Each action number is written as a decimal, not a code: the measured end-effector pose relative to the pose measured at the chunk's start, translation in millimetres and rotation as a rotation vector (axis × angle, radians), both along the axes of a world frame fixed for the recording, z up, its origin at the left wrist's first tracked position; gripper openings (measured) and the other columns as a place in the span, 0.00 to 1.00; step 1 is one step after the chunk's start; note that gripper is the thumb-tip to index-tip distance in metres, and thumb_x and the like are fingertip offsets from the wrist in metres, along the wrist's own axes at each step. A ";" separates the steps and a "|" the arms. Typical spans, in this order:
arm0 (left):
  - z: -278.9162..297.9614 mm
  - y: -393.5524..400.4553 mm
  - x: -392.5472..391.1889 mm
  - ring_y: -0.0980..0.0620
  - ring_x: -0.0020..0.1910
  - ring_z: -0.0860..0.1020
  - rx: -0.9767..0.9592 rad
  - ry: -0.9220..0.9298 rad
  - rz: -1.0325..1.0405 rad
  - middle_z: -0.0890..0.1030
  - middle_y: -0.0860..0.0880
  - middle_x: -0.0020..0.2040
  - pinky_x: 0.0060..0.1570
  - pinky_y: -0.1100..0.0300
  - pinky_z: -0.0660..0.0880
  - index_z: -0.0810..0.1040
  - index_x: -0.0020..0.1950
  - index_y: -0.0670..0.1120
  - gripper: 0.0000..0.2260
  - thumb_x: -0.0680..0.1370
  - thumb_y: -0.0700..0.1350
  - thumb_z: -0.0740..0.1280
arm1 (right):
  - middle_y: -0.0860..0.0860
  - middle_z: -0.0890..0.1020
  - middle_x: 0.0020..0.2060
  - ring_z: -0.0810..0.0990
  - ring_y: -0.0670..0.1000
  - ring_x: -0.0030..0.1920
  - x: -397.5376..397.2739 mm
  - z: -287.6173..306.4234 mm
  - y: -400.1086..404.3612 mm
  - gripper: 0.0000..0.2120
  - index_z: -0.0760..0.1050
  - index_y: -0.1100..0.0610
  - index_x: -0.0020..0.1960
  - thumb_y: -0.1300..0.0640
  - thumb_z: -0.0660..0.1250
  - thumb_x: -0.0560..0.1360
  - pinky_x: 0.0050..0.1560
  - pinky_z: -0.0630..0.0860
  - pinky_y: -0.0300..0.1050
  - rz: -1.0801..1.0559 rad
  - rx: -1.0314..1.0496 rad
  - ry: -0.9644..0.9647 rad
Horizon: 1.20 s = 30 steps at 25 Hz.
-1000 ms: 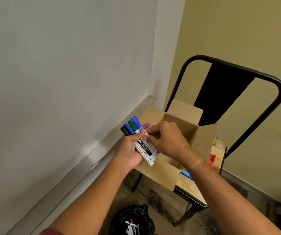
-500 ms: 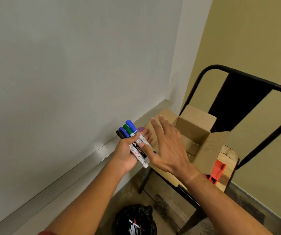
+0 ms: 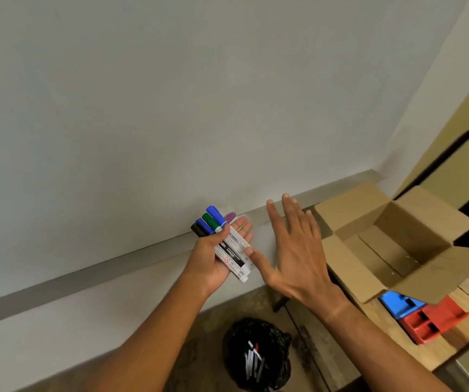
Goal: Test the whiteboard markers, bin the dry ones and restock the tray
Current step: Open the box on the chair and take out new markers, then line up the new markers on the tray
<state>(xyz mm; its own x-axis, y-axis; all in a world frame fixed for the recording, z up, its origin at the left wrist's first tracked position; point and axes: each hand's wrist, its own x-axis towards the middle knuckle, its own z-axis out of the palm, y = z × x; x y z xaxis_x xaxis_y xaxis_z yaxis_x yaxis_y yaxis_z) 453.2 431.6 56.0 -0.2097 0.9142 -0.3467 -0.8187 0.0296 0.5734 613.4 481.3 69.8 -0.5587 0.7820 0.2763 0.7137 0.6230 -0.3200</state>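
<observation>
Turning away from the cardboard box, the head view now looks mostly at the whiteboard and the grey tray along its lower edge; a second ago the open box filled the middle of the picture, and now it sits at the right, standing on a wooden chair seat beside red and blue plastic pieces. The right hand, which was then pinching at the markers over the box, has let go and now hangs flat with straight, spread fingers just beside the bundle, holding nothing. The left hand keeps the bundle of markers lying across its palm, the thumb pressed over the barrels; black, blue, green and purple caps point up toward the tray, and the bundle hangs just in front of it without touching. Down on the floor a black bin bag holds several markers already discarded. The shift suggests that fresh stock has come out of the box and that the restocking step is at hand: the next move probably calls for laying these markers on the tray.
</observation>
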 end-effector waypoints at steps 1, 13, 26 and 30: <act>3.3 -10.9 -7.9 0.41 0.62 0.77 0.006 0.006 0.030 0.76 0.38 0.65 0.59 0.49 0.73 0.71 0.68 0.40 0.20 0.75 0.38 0.61 | 0.55 0.46 0.79 0.44 0.54 0.78 -9.9 1.8 -6.0 0.43 0.46 0.50 0.80 0.27 0.50 0.73 0.76 0.42 0.55 0.030 0.011 0.006; 8.9 -234.0 -90.2 0.41 0.61 0.78 0.088 -0.069 0.441 0.77 0.39 0.64 0.58 0.46 0.73 0.71 0.67 0.41 0.20 0.75 0.36 0.62 | 0.55 0.49 0.79 0.47 0.55 0.79 -135.4 15.2 -174.2 0.41 0.49 0.50 0.79 0.29 0.49 0.74 0.77 0.49 0.56 0.474 0.016 0.033; -8.7 -439.5 -167.6 0.41 0.63 0.75 0.028 -0.139 0.882 0.77 0.40 0.65 0.57 0.42 0.72 0.72 0.68 0.43 0.20 0.75 0.37 0.63 | 0.55 0.51 0.79 0.49 0.56 0.78 -256.9 1.0 -332.2 0.42 0.50 0.50 0.79 0.28 0.47 0.73 0.75 0.43 0.54 0.812 0.046 -0.100; -15.4 -443.0 -190.0 0.41 0.64 0.75 0.025 -0.150 0.953 0.77 0.40 0.64 0.58 0.43 0.72 0.73 0.67 0.43 0.19 0.76 0.36 0.62 | 0.55 0.53 0.78 0.52 0.57 0.78 -294.4 -8.7 -333.6 0.41 0.52 0.50 0.79 0.28 0.46 0.73 0.74 0.44 0.53 0.884 0.014 -0.089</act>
<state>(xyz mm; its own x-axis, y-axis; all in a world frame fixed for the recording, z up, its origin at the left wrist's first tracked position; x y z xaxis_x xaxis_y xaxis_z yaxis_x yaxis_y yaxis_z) 263.2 -11.4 40.6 -0.8226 0.3902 -0.4135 -0.5575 -0.6962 0.4521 319.0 147.7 61.1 -0.9765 0.0512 0.2093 -0.0083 0.9616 -0.2742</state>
